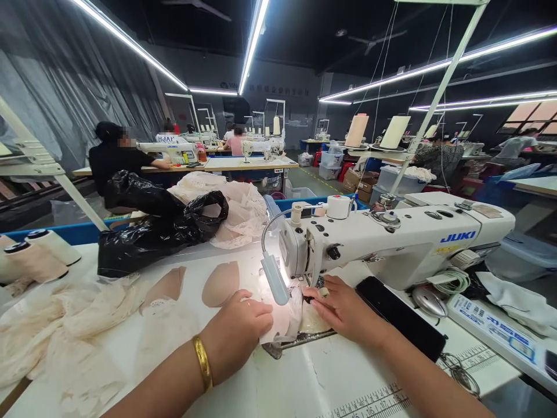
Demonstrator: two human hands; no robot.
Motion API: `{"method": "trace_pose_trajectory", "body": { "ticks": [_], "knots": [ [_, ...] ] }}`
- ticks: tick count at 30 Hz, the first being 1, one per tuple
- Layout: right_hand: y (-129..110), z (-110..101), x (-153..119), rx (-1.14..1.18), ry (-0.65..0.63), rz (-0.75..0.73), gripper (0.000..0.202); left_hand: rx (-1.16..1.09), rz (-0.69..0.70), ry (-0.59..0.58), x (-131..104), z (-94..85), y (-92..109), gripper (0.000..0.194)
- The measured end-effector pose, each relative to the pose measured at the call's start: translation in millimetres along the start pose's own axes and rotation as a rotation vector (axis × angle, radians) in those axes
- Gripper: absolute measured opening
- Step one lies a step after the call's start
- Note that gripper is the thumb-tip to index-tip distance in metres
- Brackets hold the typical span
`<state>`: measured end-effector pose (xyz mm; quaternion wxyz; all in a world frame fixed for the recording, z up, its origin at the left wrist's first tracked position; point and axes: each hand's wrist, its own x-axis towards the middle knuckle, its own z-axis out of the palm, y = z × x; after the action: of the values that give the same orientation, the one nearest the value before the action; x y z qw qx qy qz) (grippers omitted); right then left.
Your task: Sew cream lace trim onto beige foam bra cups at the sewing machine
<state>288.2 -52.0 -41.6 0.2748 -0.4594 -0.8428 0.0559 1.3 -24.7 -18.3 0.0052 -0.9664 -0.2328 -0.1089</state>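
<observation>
My left hand (243, 328), a gold bangle at its wrist, is closed on the edge of a pale pink fabric piece (281, 322) with sheer trim, lying on the sewing machine's bed. My right hand (342, 307) is beside the presser foot, its fingers bent together around something small and dark that I cannot make out. The white sewing machine (413, 235) stands over the fabric, its needle area partly hidden by a grey lamp (275, 280). To the left of my left hand lie two beige bra cups, one bare (221, 284) and one (167, 287) near cream lace (56, 325).
A black plastic bag (161, 232) and piled cream fabric (239, 212) sit behind the table. Thread cones (39, 255) stand at left. Right of the bed are a black phone-like slab (400, 313), a mouse (429, 302) and a white box (505, 337). A co-worker (115, 157) sits farther back.
</observation>
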Motion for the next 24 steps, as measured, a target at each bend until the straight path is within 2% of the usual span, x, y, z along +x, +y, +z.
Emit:
{"method": "trace_pose_trajectory", "body": {
  "ticks": [2,4,6,7,10,13,16,20,24],
  "knots": [
    [-4.0,-3.6,-5.2,0.075,-0.054,-0.054,0.027,0.074,-0.002,0.043,-0.2,0.6,3.7,0.029],
    [-8.7,-2.5,-5.1,0.129,-0.127,-0.091,0.038,0.092,0.018,0.123,3.3,4.5,7.2,0.028],
    [-11.7,3.0,-1.9,0.102,-0.163,-0.1,0.021,0.03,0.046,0.187,8.5,8.6,8.9,0.027],
    [-12.0,6.6,-0.2,0.056,-0.155,-0.091,0.012,-0.028,0.065,0.194,11.0,10.1,8.9,0.026],
    [-9.5,16.9,3.0,-0.133,-0.078,-0.036,0.021,-0.184,0.132,0.147,17.4,12.1,6.4,0.019],
    [-6.1,21.1,2.0,-0.237,-0.02,-0.029,0.025,-0.158,0.157,0.189,21.4,12.6,3.2,0.02],
    [-7.3,18.6,-0.8,-0.202,-0.007,-0.092,0.029,-0.092,0.101,0.212,22.6,11.3,3.3,0.03],
    [-15.3,17.5,-2.2,-0.049,-0.082,-0.207,0.031,-0.164,0.093,0.232,19.9,11.4,8.6,0.036],
    [-14.7,28.8,-0.7,-0.108,-0.075,-0.134,0.03,-0.245,0.147,0.337,17.6,22.1,11.8,0.032]
  ]
}}
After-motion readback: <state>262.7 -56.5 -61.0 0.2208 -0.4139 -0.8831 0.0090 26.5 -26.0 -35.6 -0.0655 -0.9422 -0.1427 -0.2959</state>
